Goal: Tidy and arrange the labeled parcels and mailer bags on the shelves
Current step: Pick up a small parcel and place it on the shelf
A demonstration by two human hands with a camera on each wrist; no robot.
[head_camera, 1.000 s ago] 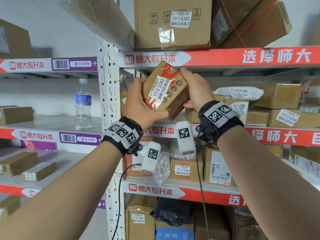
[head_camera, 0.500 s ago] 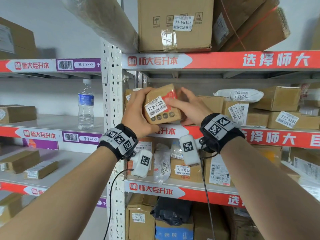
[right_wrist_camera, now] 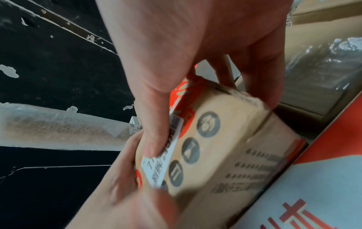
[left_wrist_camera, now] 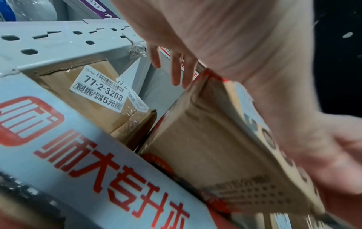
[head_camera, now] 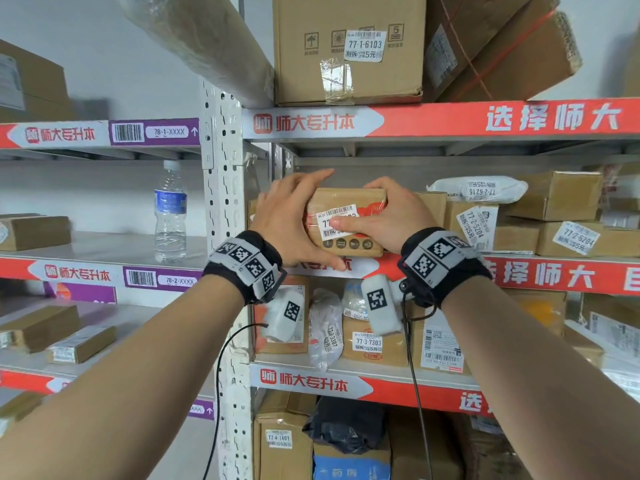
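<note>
Small brown parcel (head_camera: 348,221) held at the front edge of the second shelf (head_camera: 561,275), near its left end by the white upright post (head_camera: 221,188). Left hand (head_camera: 291,220) wrapped round the parcel's left side, fingers (left_wrist_camera: 176,68) spread over the top, thumb beneath. Right hand (head_camera: 391,216) gripping the right side, thumb pressed flat across the white label (head_camera: 337,221). Just left, parcel 77-2-3208 (left_wrist_camera: 94,96) tucked against the post. To the right, more boxes (head_camera: 516,233) close by; open gap above, under the upper shelf (head_camera: 450,119).
</note>
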